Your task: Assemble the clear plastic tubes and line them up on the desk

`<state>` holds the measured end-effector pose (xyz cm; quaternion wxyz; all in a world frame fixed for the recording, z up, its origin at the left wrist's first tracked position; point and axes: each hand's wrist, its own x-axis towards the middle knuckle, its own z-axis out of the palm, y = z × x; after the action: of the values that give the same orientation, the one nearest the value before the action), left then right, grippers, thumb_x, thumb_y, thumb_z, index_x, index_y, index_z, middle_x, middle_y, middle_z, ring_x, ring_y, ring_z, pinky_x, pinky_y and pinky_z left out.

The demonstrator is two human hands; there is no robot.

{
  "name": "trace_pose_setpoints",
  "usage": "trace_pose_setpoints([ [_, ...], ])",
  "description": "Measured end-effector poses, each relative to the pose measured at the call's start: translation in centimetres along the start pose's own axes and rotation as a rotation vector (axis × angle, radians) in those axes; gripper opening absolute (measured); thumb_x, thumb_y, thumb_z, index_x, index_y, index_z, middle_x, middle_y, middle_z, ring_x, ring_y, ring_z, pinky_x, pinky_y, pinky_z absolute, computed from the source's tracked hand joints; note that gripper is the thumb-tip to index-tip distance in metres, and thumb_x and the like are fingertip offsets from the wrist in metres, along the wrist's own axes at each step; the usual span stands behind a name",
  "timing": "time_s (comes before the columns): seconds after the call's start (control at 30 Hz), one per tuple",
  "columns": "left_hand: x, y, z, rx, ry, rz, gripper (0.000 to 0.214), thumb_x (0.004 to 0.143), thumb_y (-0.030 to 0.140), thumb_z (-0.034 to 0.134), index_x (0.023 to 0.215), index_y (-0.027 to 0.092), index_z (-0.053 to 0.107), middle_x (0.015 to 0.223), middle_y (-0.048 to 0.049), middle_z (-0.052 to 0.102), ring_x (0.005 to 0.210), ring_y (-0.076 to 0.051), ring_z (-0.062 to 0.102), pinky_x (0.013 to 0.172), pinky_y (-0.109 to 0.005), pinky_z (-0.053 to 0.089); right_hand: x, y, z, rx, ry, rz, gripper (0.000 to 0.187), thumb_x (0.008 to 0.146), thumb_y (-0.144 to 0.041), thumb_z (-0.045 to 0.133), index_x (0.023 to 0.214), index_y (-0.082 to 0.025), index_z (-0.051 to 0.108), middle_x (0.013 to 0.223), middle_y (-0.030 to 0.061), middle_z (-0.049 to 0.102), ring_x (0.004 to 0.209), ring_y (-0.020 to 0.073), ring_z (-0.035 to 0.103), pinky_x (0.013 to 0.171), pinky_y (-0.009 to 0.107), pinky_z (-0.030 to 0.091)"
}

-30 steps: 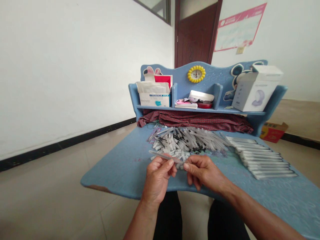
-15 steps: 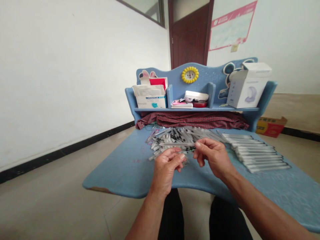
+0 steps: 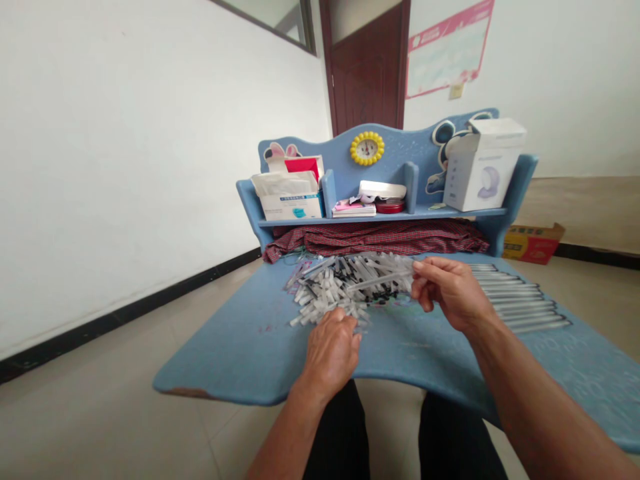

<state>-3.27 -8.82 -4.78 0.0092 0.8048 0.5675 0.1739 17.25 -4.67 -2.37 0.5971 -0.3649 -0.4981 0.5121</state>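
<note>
My right hand (image 3: 447, 290) is closed in a pinch on one end of a clear pen barrel (image 3: 381, 280), which points left over the pile. My left hand (image 3: 331, 350) is palm down at the pile's near edge with its fingers curled; whatever they hold is hidden. Between the hands and the shelf lies a loose heap of pen parts (image 3: 327, 288), with clear barrels, whitish pieces and black bits mixed together. To the right of my right hand, a row of pens (image 3: 533, 308) lies side by side, black ends to the right, partly covered by that hand.
The blue desk (image 3: 215, 347) has a shelf at the back carrying a mask box (image 3: 293, 205), a white case (image 3: 383, 190), a red tin (image 3: 390, 207) and a tall white box (image 3: 485, 173). A checked cloth (image 3: 375, 238) is bunched below the shelf. A carton (image 3: 533, 245) stands on the floor.
My right hand has moved right and away from the left with the pen barrel. My left hand has turned palm down and reached onto the heap. The view has shifted slightly.
</note>
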Motion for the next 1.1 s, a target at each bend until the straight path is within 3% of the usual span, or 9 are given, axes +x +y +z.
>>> trace_pose_setpoints([
  [0.2, 0.1, -0.9, 0.0, -0.095, 0.036, 0.031, 0.011, 0.077, 0.017, 0.053, 0.076, 0.019, 0.064, 0.083, -0.0078, 0.057, 0.084, -0.023, 0.055, 0.074, -0.032, 0.04, -0.1, 0.0, 0.1, -0.016, -0.005, -0.001, 0.03, 0.069, -0.039, 0.068, 0.057, -0.016, 0.053, 0.046, 0.0016, 0.061, 0.028, 0.0083, 0.045, 0.028, 0.019, 0.032],
  [0.37, -0.1, -2.4, 0.1, -0.563, 0.235, -0.009, 0.013, 0.08, 0.023, 0.053, 0.08, 0.019, 0.065, 0.083, -0.0053, 0.063, 0.082, -0.019, 0.058, 0.076, -0.028, 0.042, -0.2, 0.0, -0.3, -0.012, 0.015, -0.005, 0.029, 0.07, -0.036, 0.067, 0.054, -0.016, 0.052, 0.044, 0.0011, 0.059, 0.028, 0.0082, 0.044, 0.028, 0.019, 0.032],
  [0.53, -0.6, -3.4, 0.3, -0.97, 0.173, -0.19, 0.019, 0.08, 0.029, 0.053, 0.089, 0.015, 0.062, 0.069, -0.002, 0.066, 0.058, -0.013, 0.056, 0.061, -0.024, 0.043, -0.5, 0.0, 0.0, -0.054, -0.029, 0.012, 0.031, 0.069, -0.037, 0.067, 0.052, -0.016, 0.052, 0.044, 0.0012, 0.059, 0.028, 0.0077, 0.044, 0.028, 0.019, 0.031],
  [0.7, -0.8, -3.4, 0.5, -1.061, 0.196, -0.276, 0.024, 0.075, 0.03, 0.059, 0.092, 0.013, 0.063, 0.071, -0.0032, 0.066, 0.058, -0.011, 0.053, 0.054, -0.021, 0.04, -0.7, 0.2, 0.5, -0.098, -0.058, 0.027, 0.034, 0.069, -0.039, 0.067, 0.051, -0.015, 0.052, 0.044, 0.0005, 0.058, 0.029, 0.0075, 0.044, 0.029, 0.018, 0.03],
  [1.1, -1.1, -3.2, 0.8, -1.179, 0.204, -0.288, 0.024, 0.074, 0.031, 0.062, 0.09, 0.014, 0.064, 0.066, -0.0015, 0.062, 0.055, -0.008, 0.047, 0.049, -0.019, 0.034, -0.8, 0.4, 0.9, -0.197, -0.063, 0.032, 0.034, 0.07, -0.039, 0.064, 0.049, -0.015, 0.052, 0.044, 0.0011, 0.058, 0.028, 0.0074, 0.044, 0.03, 0.019, 0.028],
])
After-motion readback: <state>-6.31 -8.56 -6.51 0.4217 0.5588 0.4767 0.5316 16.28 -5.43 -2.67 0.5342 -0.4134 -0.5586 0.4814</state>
